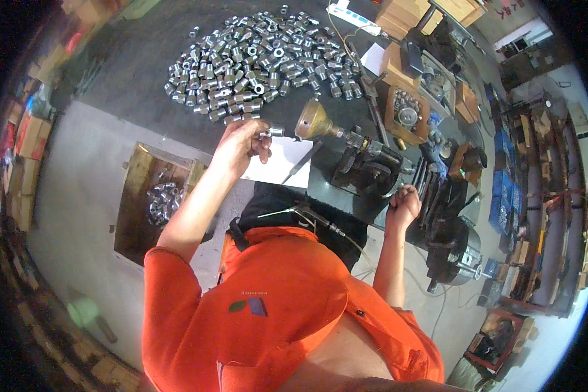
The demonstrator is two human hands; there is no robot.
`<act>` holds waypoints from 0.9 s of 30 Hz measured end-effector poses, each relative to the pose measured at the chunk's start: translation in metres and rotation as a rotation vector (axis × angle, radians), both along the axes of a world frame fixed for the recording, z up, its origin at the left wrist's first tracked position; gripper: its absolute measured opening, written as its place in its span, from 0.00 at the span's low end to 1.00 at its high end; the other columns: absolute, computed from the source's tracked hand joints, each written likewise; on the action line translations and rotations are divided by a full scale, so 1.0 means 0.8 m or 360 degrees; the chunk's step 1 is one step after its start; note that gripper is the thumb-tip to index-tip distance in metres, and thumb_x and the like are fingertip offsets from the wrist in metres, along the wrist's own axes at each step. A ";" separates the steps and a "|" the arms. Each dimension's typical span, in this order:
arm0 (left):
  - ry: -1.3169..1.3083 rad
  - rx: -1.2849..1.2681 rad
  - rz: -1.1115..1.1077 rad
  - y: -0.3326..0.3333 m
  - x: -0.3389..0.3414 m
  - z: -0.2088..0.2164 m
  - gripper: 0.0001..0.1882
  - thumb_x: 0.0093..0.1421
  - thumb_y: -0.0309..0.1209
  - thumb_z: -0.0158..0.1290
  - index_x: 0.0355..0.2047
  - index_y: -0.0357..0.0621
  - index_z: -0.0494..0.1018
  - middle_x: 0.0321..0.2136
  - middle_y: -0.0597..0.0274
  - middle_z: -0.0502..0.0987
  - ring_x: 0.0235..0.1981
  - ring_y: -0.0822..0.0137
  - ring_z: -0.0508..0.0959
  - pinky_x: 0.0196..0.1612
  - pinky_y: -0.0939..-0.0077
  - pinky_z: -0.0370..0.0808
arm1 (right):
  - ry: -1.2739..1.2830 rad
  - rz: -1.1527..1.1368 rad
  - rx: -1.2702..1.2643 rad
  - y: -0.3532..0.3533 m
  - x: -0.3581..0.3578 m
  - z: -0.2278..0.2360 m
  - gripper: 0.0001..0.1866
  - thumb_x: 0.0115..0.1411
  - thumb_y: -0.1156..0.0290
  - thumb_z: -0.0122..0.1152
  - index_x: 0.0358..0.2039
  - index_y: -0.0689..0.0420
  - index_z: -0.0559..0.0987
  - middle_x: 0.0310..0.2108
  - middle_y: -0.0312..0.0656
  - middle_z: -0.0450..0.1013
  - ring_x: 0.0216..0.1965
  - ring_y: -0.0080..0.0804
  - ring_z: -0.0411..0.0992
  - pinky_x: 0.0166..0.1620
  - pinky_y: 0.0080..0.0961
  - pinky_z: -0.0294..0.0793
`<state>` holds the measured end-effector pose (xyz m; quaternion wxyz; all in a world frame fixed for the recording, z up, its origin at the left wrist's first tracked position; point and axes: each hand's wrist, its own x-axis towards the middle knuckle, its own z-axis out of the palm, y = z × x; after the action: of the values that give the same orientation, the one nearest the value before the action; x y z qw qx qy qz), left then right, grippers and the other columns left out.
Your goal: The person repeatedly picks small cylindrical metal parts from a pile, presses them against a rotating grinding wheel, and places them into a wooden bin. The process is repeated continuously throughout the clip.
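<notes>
Head view: the left hand point(247, 140), fingers curled, pinches a metal fitting point(276, 130); similar fittings point(238, 86) lie piled beyond it. The right hand point(404, 205) is curled beside a dark machine point(367, 171), its hold unclear.

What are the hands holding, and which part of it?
The left hand holds a metal fitting by its left end. The right hand is curled beside the black machine; whether it holds anything cannot be told.
</notes>
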<state>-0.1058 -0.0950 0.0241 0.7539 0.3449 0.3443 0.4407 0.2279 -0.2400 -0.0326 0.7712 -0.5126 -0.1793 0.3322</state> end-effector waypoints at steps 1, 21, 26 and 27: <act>0.0046 -0.0040 -0.0010 0.001 0.000 0.000 0.10 0.51 0.32 0.47 0.24 0.36 0.66 0.15 0.57 0.67 0.13 0.65 0.68 0.16 0.74 0.67 | 0.0007 -0.0016 -0.0016 0.001 -0.001 0.001 0.07 0.46 0.74 0.44 0.24 0.61 0.70 0.14 0.31 0.56 0.13 0.18 0.51 0.16 0.16 0.51; 0.0006 0.0529 -0.0307 0.031 0.010 0.018 0.17 0.51 0.28 0.52 0.39 0.28 0.67 0.23 0.59 0.72 0.22 0.70 0.74 0.25 0.78 0.73 | 0.0011 -0.0037 -0.0034 0.002 0.001 -0.003 0.07 0.45 0.72 0.45 0.22 0.61 0.70 0.12 0.30 0.54 0.12 0.19 0.49 0.16 0.16 0.50; -0.0120 0.0516 -0.0331 0.033 0.018 0.021 0.18 0.52 0.29 0.51 0.40 0.29 0.66 0.21 0.59 0.71 0.21 0.68 0.74 0.25 0.76 0.74 | 0.0028 -0.0122 -0.0096 0.002 -0.011 0.009 0.04 0.45 0.72 0.46 0.20 0.58 0.69 0.12 0.30 0.54 0.13 0.18 0.50 0.16 0.16 0.49; -0.0156 0.0504 -0.0357 0.034 0.018 0.020 0.18 0.52 0.30 0.51 0.40 0.29 0.66 0.21 0.59 0.71 0.21 0.68 0.74 0.25 0.76 0.74 | 0.0042 -0.0091 -0.0086 0.001 -0.010 0.009 0.04 0.45 0.72 0.46 0.19 0.57 0.68 0.12 0.30 0.55 0.13 0.18 0.50 0.16 0.15 0.49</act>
<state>-0.0915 -0.0678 0.0401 0.7504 0.4734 0.1929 0.4191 0.2201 -0.2388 -0.0256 0.7686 -0.5337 -0.1452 0.3215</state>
